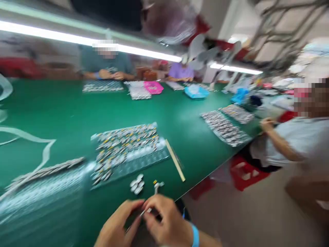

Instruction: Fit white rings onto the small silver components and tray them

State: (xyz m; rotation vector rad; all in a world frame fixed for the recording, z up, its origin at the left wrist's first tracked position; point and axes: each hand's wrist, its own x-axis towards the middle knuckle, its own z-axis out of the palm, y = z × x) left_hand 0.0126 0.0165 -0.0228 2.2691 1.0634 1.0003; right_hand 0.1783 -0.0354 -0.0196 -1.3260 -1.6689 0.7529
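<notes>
On the near side of the tray (140, 167), the left hand (118, 222) and right hand (168, 219) pinched a part (145, 211).

A worker's two bare hands, seen from a head-worn camera, show at six o'clock in the view, the left hand (117, 224) on the seven o'clock side and the right hand (167, 219) on the five. A smooth, light-blue band (195, 236), plain and flat like a wide bracelet, circles the right wrist toward five o'clock; its material is unclear. Beyond it, a bare right forearm (207, 240) runs out of view at the lower edge. Just past the right hand, at one o'clock from it, shows a black patch with a thin blue streak (181, 208), possibly the worker's clothing; blur hides its cut.
</notes>
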